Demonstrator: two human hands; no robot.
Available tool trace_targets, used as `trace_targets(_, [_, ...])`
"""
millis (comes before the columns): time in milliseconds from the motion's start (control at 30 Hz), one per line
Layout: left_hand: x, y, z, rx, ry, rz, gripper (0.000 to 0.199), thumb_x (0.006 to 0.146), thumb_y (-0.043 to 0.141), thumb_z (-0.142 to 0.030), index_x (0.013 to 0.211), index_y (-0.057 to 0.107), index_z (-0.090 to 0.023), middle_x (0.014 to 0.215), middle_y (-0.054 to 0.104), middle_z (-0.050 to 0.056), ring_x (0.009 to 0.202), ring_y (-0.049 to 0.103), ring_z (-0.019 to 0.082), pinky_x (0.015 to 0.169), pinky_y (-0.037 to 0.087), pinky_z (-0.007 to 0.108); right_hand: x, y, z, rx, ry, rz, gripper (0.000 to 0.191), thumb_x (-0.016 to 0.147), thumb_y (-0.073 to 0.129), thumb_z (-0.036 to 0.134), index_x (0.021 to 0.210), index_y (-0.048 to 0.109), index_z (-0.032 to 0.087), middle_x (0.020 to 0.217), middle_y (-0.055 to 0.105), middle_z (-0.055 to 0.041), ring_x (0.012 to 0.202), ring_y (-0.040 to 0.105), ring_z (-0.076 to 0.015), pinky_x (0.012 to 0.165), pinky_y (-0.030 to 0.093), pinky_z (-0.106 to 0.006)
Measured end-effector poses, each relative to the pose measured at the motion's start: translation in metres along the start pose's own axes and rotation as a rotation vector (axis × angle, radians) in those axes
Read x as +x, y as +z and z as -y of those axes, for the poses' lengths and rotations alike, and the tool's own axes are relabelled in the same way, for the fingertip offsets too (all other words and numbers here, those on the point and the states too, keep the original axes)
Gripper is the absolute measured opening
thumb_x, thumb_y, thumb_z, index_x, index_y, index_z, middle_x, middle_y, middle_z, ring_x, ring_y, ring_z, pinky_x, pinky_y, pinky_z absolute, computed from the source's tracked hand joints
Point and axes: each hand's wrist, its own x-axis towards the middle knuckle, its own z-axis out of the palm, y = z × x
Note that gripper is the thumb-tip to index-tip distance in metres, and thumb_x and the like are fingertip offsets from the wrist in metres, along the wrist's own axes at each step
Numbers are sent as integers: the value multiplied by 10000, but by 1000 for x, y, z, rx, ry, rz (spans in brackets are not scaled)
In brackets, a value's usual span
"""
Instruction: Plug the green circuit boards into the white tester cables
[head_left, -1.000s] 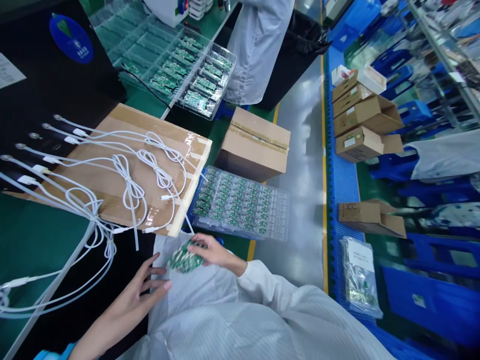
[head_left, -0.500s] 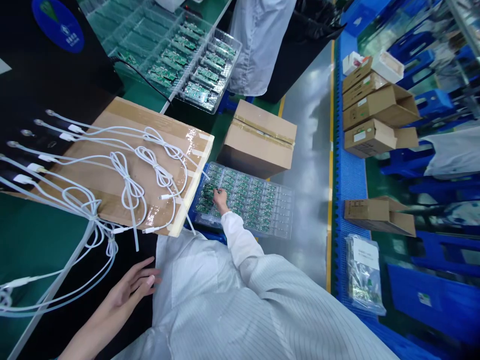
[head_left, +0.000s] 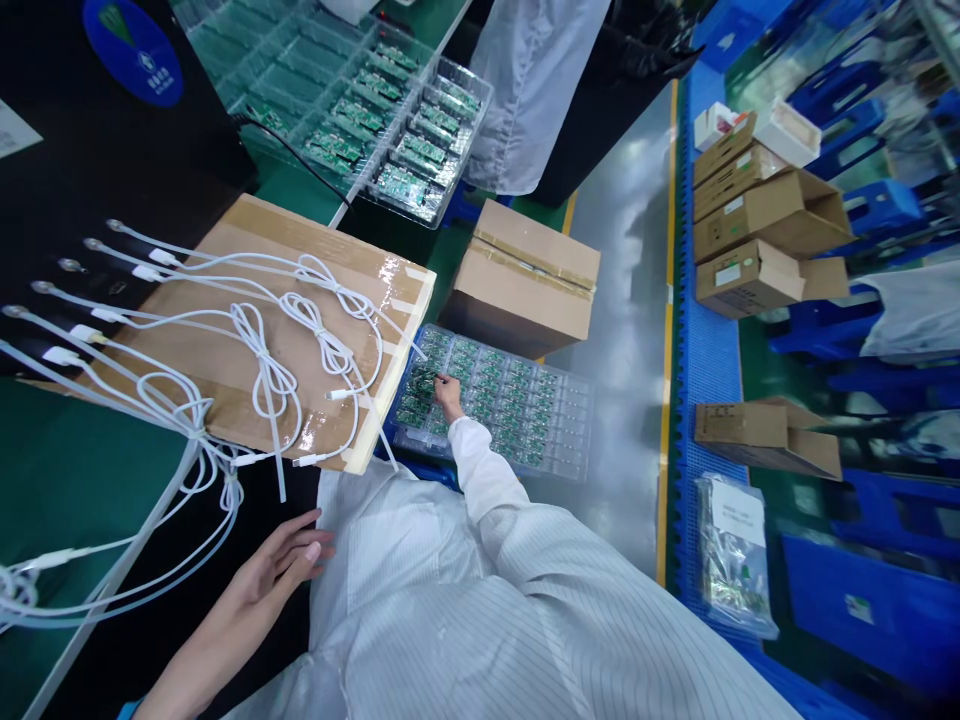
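Observation:
My right hand (head_left: 449, 396) reaches down to a clear plastic tray (head_left: 574, 425) whose compartments hold rows of small green circuit boards (head_left: 484, 395). Its fingers are pinched together on a circuit board at the tray's left side; the board's outline is hard to make out at this distance. Beside my lap, my left hand (head_left: 262, 585) is held in the air, empty, fingers loosely stretched and apart. Above it, white cables (head_left: 259, 360) tied in loops lie over a taped cardboard sheet (head_left: 247, 235) on the bench, with plugs at their ends.
A closed cardboard box (head_left: 525, 280) stands behind the tray. More clear trays of circuit boards (head_left: 405, 185) sit at the bench's far end, near a person in a pale coat (head_left: 517, 90). Open cartons (head_left: 750, 280) and a bagged pack (head_left: 735, 560) rest on the blue platform at right.
The whole view has shifted slightly, so things appear a little further right. My right hand stays at the same part of the tray; my left hand remains open beside my lap.

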Motion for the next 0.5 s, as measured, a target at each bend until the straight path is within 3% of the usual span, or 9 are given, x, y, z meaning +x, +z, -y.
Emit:
trace_targets(100, [0, 3, -3, -13, -8, -10, 864, 702, 816, -732, 1353, 628, -196, 1313, 716, 158, 1221, 704, 327, 1054, 608, 419, -4, -4, 1, -49, -57, -9, 353, 997, 574, 211, 1268, 766, 90, 1061, 822, -132, 1043, 767, -185, 950, 535, -205])
trace_targets(200, [-1, 5, -6, -20, -21, -12, 921, 659, 824, -763, 1346, 622, -184, 1306, 714, 164, 1222, 701, 331, 1079, 593, 432, -9, -7, 4, -85, -92, -4, 304, 1007, 577, 215, 1182, 798, 99, 1088, 816, -163, 1060, 769, -212, 985, 530, -230])
trace_targets(500, [-5, 9, -11, -38, -35, -19, 982, 594, 842, -797, 1328, 618, -182, 1260, 731, 158, 1232, 689, 350, 1106, 568, 483, -11, -4, 7, -79, -44, 3, 348, 983, 591, 204, 1257, 754, 65, 1008, 810, -171, 680, 755, -173, 665, 577, -222])
